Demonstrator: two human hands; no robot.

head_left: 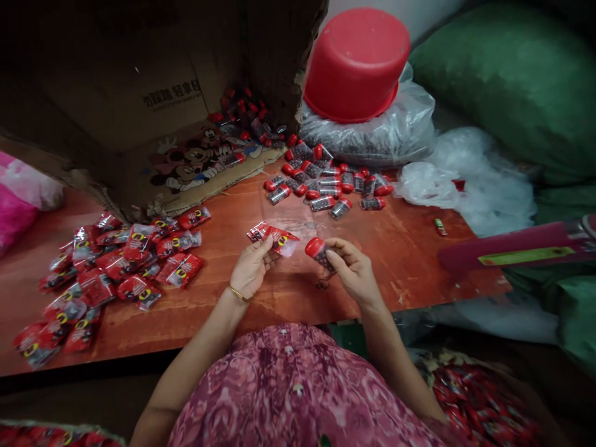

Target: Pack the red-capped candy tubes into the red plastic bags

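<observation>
Between thumb and fingers, my left hand [252, 266] holds a small red printed plastic packet [280, 241] with a clear part facing right. My right hand [352, 270] is closed around a small clear bottle [320, 252] with a red cap and dark contents; its cap points up and left toward the packet. Packet and bottle are a short gap apart above the red-brown table [298, 304]. Beyond my hands lies a loose pile of similar red-capped bottles [321, 186]. To the left, several red packets [135, 261] are heaped on the table.
A large open cardboard box [172, 133] lies at the back left with more bottles inside. An upturned red tub [358, 62] rests on a filled clear bag [372, 139]. At right are thin plastic bags [484, 174], a lighter [440, 227] and a pinkish tube-like object [512, 248].
</observation>
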